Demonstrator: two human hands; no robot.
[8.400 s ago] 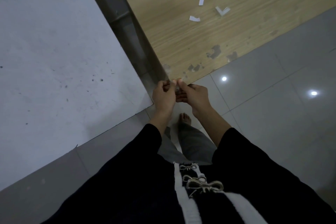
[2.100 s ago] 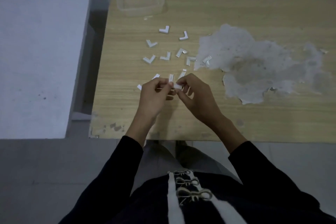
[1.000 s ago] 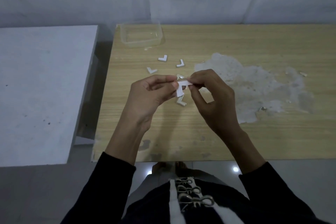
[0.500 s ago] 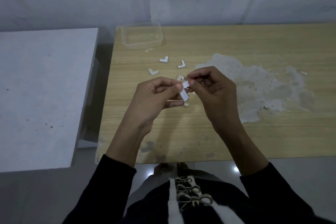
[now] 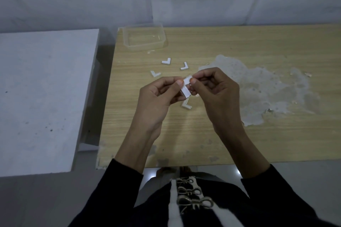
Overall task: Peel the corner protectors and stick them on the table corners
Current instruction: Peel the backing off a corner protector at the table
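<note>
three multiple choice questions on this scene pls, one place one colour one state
1. Where on the wooden table does the clear container sit? A far left corner; B near right corner; C middle.
2. What colour are the loose corner protectors? A red; B white; C black.
3. What are the left hand and right hand doing? A lying flat on the table; B hanging at the sides; C both pinching the held corner protector above the table.
Answers: 1 A, it stands at the far left edge; 2 B, the L-shaped pieces show white against the wood; 3 C, fingertips of both hands meet on one piece.
</note>
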